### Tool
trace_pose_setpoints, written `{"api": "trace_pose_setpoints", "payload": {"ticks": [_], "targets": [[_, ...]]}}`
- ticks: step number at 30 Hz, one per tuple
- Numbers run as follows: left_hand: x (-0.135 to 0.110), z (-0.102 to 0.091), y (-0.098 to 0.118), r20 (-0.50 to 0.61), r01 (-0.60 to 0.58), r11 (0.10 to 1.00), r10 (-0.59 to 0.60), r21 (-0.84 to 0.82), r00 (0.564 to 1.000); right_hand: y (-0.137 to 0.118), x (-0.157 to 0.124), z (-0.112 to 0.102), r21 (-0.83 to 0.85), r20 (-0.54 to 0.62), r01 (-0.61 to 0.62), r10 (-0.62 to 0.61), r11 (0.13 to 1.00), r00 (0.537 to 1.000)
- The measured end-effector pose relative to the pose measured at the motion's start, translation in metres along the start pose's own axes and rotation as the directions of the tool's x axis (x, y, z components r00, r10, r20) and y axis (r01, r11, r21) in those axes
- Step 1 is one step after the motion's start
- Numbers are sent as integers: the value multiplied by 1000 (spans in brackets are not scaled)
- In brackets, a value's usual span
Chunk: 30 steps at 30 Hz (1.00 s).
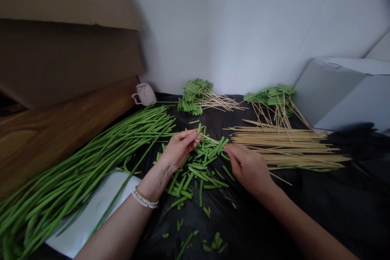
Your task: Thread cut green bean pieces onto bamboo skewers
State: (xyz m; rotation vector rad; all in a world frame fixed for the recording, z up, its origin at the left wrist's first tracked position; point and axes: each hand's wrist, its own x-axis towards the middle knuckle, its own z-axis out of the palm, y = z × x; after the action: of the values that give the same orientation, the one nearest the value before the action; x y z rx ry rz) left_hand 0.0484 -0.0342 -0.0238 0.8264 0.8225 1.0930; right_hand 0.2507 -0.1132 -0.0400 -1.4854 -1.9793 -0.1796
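Note:
My left hand [179, 148] pinches a short green stalk piece [199, 129] between thumb and fingers. My right hand [248, 166] is closed on a thin bamboo skewer [213, 139] whose tip points toward that piece. Both hands hover over a pile of cut green stalk pieces [198, 170] on the black plastic sheet [319, 203]. A bundle of loose bamboo skewers [289, 146] lies just right of my right hand. Long uncut green stalks [91, 162] stretch across the left side.
Two heaps of skewered stalk pieces [195, 95] [271, 95] lie by the far wall. A white mug [145, 93] lies near a wooden board [61, 130] and a cardboard box [61, 28] at left. A white box [350, 93] stands at right.

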Motion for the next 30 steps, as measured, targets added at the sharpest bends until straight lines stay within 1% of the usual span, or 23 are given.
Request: {"api": "trace_pose_setpoints", "payload": {"ticks": [3, 6, 14, 22, 27, 30], "targets": [[1, 0, -1, 0, -11, 1000, 11, 6, 1000, -1, -1, 0, -7, 19, -8, 9, 1000, 1000], [1, 1, -2, -9, -4, 1000, 5, 4, 1000, -1, -1, 1, 20, 42, -5, 5, 1000, 999], [0, 3, -9, 12, 55, 998, -55, -25, 998, -1, -3, 5, 59, 70, -42, 38, 997, 997], [-1, 7, -14, 9, 56, 998, -56, -17, 998, -2, -3, 7, 100, 69, -49, 42, 994, 997], [-9, 16, -22, 92, 110, 992, -115, 55, 989, -5, -3, 7, 121, 103, -40, 28, 992, 994], [-12, 19, -25, 97, 103, 990, -113, 94, 989, -6, -3, 7, 138, 112, -42, 26, 990, 993]]}}
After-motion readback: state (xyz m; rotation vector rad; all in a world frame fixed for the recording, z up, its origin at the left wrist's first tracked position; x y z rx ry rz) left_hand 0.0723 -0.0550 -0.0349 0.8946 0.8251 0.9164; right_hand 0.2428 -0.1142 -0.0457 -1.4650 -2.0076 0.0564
